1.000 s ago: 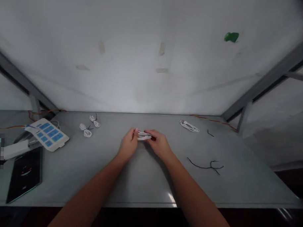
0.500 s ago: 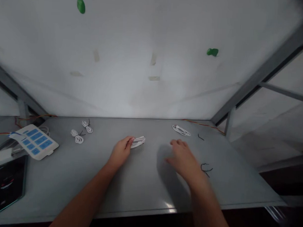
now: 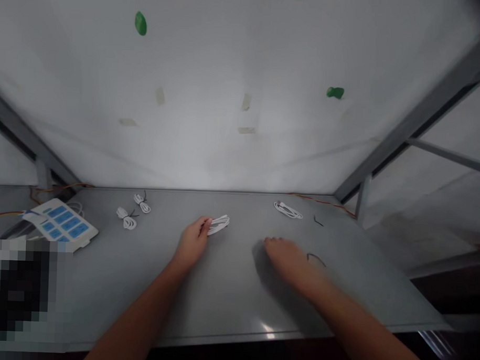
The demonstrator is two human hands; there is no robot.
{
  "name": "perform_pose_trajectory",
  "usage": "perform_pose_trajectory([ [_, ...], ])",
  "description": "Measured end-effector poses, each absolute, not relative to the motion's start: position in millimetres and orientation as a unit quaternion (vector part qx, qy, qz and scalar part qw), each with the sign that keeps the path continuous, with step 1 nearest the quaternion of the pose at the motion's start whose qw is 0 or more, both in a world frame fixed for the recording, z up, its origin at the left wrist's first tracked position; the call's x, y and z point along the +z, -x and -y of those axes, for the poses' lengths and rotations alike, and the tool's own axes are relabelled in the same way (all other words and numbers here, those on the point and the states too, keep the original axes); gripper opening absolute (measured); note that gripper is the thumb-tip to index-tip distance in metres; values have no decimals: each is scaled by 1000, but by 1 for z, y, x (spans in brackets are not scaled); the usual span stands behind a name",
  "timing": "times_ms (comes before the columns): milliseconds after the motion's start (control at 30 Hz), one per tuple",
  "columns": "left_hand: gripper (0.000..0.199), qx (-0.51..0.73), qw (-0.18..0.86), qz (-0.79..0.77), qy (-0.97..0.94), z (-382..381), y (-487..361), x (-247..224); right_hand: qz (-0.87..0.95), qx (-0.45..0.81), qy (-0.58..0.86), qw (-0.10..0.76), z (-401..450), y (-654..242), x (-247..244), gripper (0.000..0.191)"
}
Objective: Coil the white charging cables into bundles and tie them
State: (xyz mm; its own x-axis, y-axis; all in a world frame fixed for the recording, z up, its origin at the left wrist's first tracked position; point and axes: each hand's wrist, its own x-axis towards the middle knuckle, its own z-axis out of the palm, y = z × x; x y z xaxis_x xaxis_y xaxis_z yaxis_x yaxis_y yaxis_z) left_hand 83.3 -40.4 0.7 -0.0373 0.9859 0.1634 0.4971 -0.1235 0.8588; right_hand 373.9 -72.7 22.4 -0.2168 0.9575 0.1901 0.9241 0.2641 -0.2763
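Note:
My left hand (image 3: 194, 240) is closed, pinching one end of a coiled white cable (image 3: 218, 225) between thumb and fingers. The loops of the cable point right, above the grey table. My right hand (image 3: 282, 253) is palm down over the table, right of that cable, with its fingers bent downward and their tips hidden. Whether it holds anything does not show. A thin black twist tie (image 3: 316, 259) shows just behind the right wrist. Farther back lies another coiled white cable (image 3: 288, 209), with a black twist tie (image 3: 318, 221) to its right.
Two white cable bundles bound with black ties, one nearer (image 3: 127, 218) and one farther (image 3: 142, 203), lie at the left. A white power strip (image 3: 71, 222) with blue sockets sits beyond them. A white wall (image 3: 209, 158) rises behind the table (image 3: 220, 295); a metal post (image 3: 364, 200) stands right.
My right hand has turned and its fingers have bent downward, with the forearm swinging right. Less of the black ties shows beside the wrist. My left hand keeps its pinch on the cable.

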Motion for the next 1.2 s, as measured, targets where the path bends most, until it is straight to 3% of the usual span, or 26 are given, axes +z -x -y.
perform_pose_trajectory([
  [100, 43, 424, 303, -597, -610, 37, -82, -1, 813, 91, 573, 52, 53, -375, 48, 26],
  [200, 43, 441, 301, -599, -596, 33, -82, -1, 779, 121, 613, 56, 32, -381, 76, 21],
  [433, 43, 487, 320, -604, -544, 25, -80, -1, 670, 284, 617, 300, 3, -405, 105, 2],
  [600, 42, 523, 414, -582, -465, 24, -84, -2, 514, 358, 572, 529, -11, -384, 78, 19],
  [667, 42, 540, 460, -548, -443, 26, -89, 0, 453, 380, 563, 578, -16, -356, 59, 21],
  [933, 46, 539, 548, -479, -424, 35, -102, 5, 440, 451, 550, 548, -4, -251, 2, 21],
  [1200, 37, 519, 412, -590, -460, 23, -90, -8, 521, 354, 578, 518, 2, -258, 3, 14],
])
